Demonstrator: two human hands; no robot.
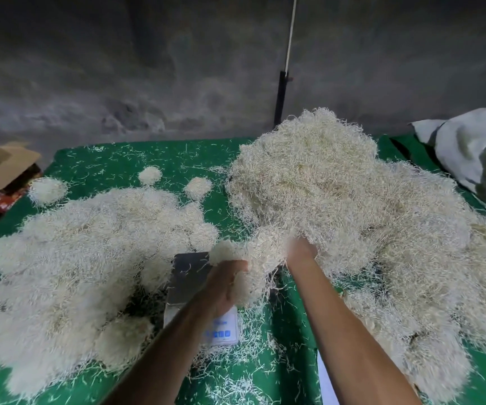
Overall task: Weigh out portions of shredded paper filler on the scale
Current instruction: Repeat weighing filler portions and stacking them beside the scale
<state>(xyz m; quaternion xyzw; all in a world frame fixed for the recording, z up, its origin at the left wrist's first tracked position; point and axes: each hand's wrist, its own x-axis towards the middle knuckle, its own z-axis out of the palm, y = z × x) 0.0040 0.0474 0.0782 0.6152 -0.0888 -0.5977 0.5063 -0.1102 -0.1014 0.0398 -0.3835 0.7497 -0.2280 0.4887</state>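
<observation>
Above scale (pixel 190 280), centre tabletop (pixel 136 162): left hand (pixel 224 283) cups a filler tuft (pixel 249 263); right hand (pixel 300 249), fingers buried, grip unclear, tears it from bulk heap (pixel 352 217).

Two bare forearms reach in from the bottom edge, with no sleeves, gloves, watch or bands visible along the lengths shown. The left hand (pixel 226 283) and right hand (pixel 301 250) carry no visible rings, though motion blur softens the fingers and hides finer detail.
</observation>
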